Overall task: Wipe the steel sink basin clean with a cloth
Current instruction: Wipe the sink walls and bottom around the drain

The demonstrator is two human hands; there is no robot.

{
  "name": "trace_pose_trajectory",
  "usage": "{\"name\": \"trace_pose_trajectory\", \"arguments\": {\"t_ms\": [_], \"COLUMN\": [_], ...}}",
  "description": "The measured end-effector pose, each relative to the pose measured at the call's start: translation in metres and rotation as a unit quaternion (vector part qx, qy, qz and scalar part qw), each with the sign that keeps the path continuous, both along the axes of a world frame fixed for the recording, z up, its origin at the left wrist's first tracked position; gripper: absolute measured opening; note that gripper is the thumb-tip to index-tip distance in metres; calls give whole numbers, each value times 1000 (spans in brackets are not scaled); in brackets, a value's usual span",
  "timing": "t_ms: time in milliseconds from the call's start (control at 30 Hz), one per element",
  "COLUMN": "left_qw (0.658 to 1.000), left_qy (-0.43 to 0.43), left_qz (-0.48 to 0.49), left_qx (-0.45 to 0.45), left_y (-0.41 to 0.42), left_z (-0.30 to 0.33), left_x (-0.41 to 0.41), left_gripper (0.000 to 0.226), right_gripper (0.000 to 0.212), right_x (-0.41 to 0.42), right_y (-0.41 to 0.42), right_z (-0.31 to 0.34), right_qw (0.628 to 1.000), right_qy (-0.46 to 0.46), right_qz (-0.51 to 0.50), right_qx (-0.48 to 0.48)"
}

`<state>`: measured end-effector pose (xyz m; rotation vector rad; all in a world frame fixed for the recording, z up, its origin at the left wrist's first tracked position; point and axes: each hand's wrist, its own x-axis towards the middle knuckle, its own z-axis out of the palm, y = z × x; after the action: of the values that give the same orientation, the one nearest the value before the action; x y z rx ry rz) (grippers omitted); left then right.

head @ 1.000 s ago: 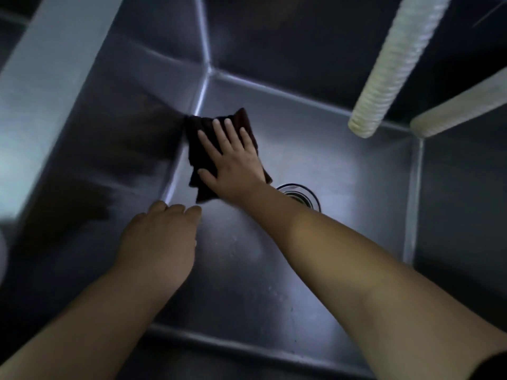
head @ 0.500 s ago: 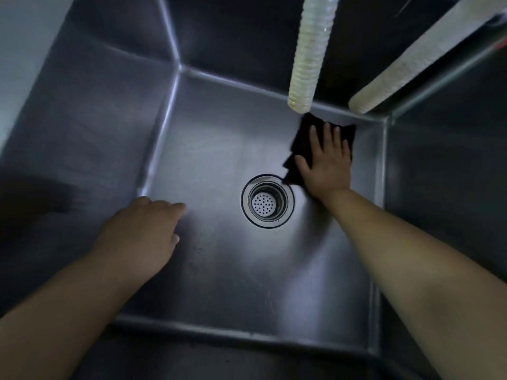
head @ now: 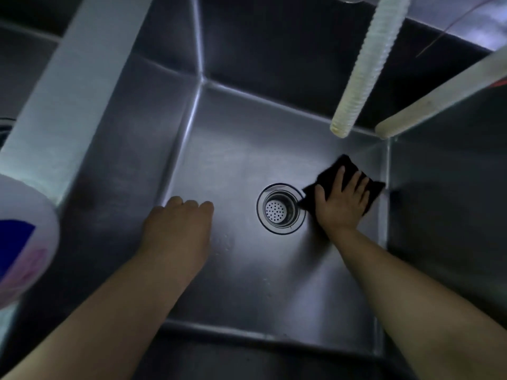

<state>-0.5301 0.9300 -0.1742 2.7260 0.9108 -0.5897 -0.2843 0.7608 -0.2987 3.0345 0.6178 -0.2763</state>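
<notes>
I look straight down into a deep steel sink basin [head: 233, 165]. A dark folded cloth [head: 341, 167] lies on its floor at the right, just beside the round drain strainer [head: 281, 209]. My right hand [head: 343, 202] presses flat on the cloth with fingers spread and straight. My left hand [head: 178, 229] hangs over the left part of the floor near the side wall, fingers loosely curled downward, holding nothing. Small water drops dot the floor near the left hand.
Two pale ribbed hoses [head: 362, 67] [head: 439, 97] hang into the basin from the upper right. A white bottle with a blue and pink label [head: 24, 237] stands on the left rim. A steel divider [head: 63, 86] runs along the left.
My right hand slid the cloth from the far left corner across to the far right corner, then toward me to beside the drain. The left hand stayed roughly in place.
</notes>
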Motion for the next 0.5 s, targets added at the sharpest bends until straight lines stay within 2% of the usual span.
{"name": "trace_pose_trajectory", "arguments": {"t_ms": [133,267,367,500], "left_qw": [1000,999,997,996], "left_qy": [5,25,27,35], "left_qz": [16,32,56,61], "left_qx": [11,30,35,50], "left_y": [3,7,10,11], "left_z": [4,8,9,5], "left_x": [-1,-1,-1,-3], "left_gripper": [23,11,11,13], "right_gripper": [75,74,73,74], "right_x": [-1,-35,-72,-105], "right_y": [84,150,166,148], "right_z": [-4,-9,-13,-14], "right_qw": [995,976,954,923], "right_qy": [1,0,-4,18], "right_qz": [102,218,299,383], "right_qx": [21,13,12,23]}}
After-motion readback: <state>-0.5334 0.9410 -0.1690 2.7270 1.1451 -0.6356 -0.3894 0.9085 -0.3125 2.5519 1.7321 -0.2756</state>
